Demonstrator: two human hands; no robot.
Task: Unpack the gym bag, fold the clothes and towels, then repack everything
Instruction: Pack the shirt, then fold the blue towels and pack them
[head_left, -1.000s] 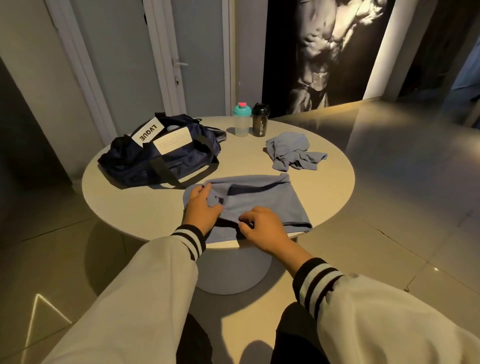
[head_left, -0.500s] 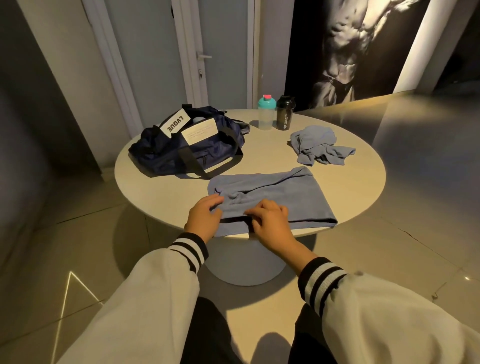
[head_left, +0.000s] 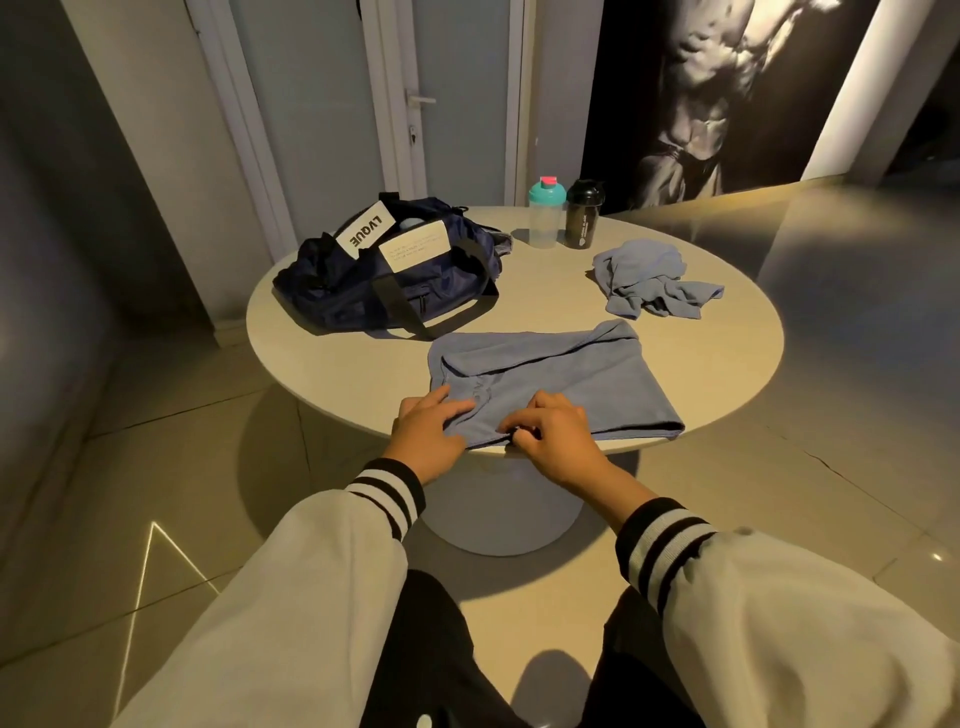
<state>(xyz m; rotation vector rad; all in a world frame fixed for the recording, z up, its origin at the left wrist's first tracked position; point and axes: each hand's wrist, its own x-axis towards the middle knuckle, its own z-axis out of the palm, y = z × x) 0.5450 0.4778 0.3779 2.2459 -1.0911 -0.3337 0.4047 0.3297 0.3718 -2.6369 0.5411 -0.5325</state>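
— So, what sits toward the upper left, on the round surface (head_left: 332, 374)?
— A navy gym bag (head_left: 395, 280), slumped, with white labels on top and a black strap trailing toward the middle.
— And the hands?
— Low in the centre. The left hand (head_left: 426, 431) lies flat on the near left corner of the blue cloth (head_left: 550, 374), fingers straight, gripping nothing. That cloth is spread, partly folded, at the near rim of the surface.
— The other one?
— The right hand (head_left: 556, 436), just beside it, has curled fingers pinching the cloth's near hem.
— Further right?
— A teal-capped bottle (head_left: 545, 215) and a black shaker (head_left: 584, 215) stand upright side by side at the far rim, with a crumpled cloth (head_left: 649, 278) lying apart to their right.
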